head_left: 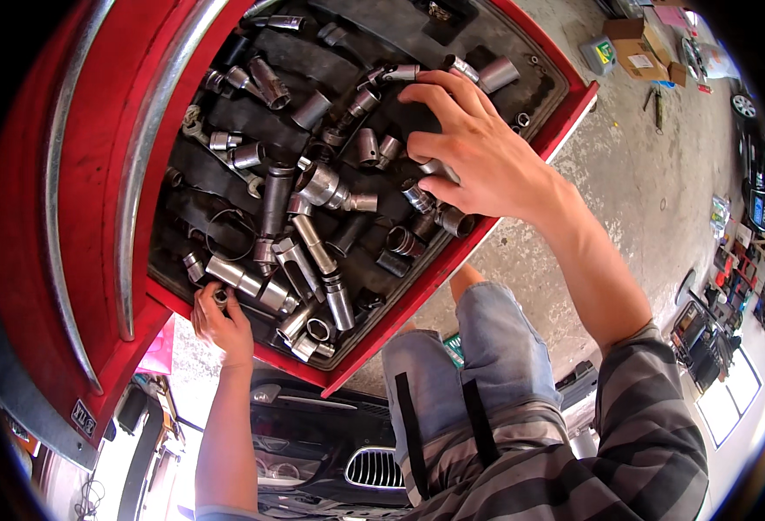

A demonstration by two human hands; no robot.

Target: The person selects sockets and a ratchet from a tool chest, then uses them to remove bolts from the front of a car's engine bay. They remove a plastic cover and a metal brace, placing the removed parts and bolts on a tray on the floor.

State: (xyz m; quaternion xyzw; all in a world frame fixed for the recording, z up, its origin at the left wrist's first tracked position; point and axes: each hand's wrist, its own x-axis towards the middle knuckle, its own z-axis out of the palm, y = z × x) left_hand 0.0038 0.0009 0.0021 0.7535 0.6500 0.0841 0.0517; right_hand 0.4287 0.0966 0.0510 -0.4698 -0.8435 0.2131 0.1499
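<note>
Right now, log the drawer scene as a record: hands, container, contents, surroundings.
left hand: fingers at a small socket; hold unclear
right hand: curled over the sockets; contact unclear
container: red drawer, open
contents: loose sockets, mixed sizes; open-ended wrench
surroundings: dark car, cardboard box, stained floor

Metal sockets (317, 184) crowd the middle of the drawer (408, 306), with only thin gaps between. Fingers could slip in over the bare black liner (381, 33) at the far side. The red chest (87, 226) blocks the left.
</note>
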